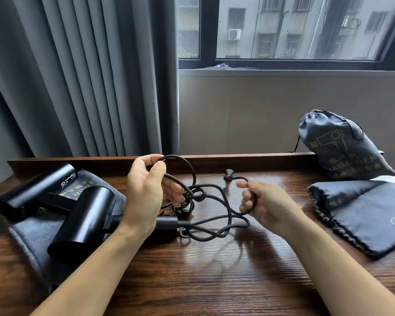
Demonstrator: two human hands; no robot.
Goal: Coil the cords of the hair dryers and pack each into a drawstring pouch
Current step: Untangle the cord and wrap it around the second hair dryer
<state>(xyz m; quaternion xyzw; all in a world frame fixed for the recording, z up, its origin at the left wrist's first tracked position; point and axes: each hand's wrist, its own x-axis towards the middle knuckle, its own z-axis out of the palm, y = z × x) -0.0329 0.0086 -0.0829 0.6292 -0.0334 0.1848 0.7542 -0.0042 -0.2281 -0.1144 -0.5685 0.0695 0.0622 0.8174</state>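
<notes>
While the left hand (144,192) pinches a loop of the black cord (214,215) and the right hand (260,201) curls its fingers (245,197) round the stretch near the plug (229,174), the rest lies tangled on the worktop (214,281) beside the nearer hair dryer (82,220). Pulling now could tighten that snarl into a knot.

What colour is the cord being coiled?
Black, matte; the cord shows best in the head view.
</notes>
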